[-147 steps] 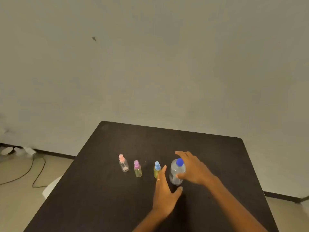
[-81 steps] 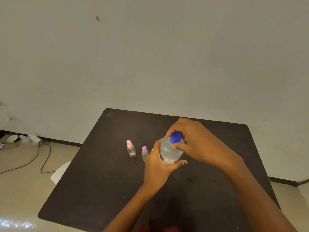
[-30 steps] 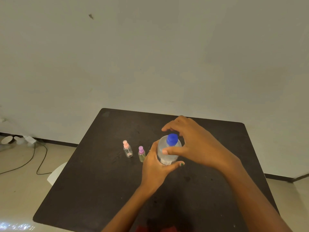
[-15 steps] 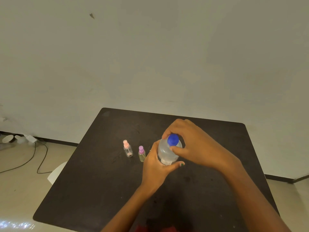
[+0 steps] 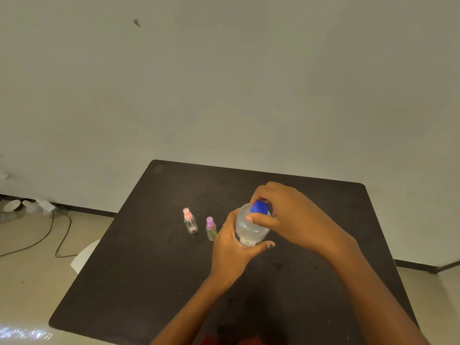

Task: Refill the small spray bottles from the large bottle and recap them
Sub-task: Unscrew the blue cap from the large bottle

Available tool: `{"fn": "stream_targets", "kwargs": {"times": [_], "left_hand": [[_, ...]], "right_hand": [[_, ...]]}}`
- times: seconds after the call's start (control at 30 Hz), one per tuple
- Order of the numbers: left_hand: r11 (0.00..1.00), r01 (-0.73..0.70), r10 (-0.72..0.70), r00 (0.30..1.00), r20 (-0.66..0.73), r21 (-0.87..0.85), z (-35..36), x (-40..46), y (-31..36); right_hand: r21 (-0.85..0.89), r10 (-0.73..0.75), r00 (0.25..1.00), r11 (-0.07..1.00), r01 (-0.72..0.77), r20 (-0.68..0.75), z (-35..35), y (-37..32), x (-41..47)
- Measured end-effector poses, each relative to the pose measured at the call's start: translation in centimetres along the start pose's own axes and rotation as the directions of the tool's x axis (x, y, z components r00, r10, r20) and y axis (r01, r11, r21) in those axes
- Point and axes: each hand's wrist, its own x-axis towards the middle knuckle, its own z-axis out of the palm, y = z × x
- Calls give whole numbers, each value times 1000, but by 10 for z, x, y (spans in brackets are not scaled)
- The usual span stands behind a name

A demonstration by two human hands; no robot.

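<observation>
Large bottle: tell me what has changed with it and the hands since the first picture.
The large bottle has been lifted off the black table and drawn toward the person. The left hand now grips its body; the right hand has closed its fingers on the blue cap. The blue-capped spray bottle is now hidden. The pink-capped spray bottle and purple-capped spray bottle stand as before.

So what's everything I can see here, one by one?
Large clear plastic bottle with blue cap: one, held above the table.
Small clear spray bottle with pink top: one, standing on the table, leftmost.
Small yellowish spray bottle with purple top: one, right of the pink one.
Black square table: one, centre.
Dark cables: on the floor, left.
Left hand: grips the large bottle's body.
Right hand: fingers on the blue cap.
</observation>
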Motion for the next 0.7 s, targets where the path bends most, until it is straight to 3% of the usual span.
{"fn": "stream_targets", "kwargs": {"times": [0.4, 0.53, 0.7], "left_hand": [[1000, 4, -4, 1000, -1, -19, 5, -1, -6], [998, -1, 1, 1000, -5, -56, 9, -3, -7], [997, 23, -24, 1000, -10, -69, 18, -5, -7]], "right_hand": [[50, -48, 999, 998, 48, 8, -1, 5, 0], [193, -60, 996, 979, 72, -70, -6, 17, -5], [449, 53, 979, 893, 42, -196, -13, 51, -18]]}}
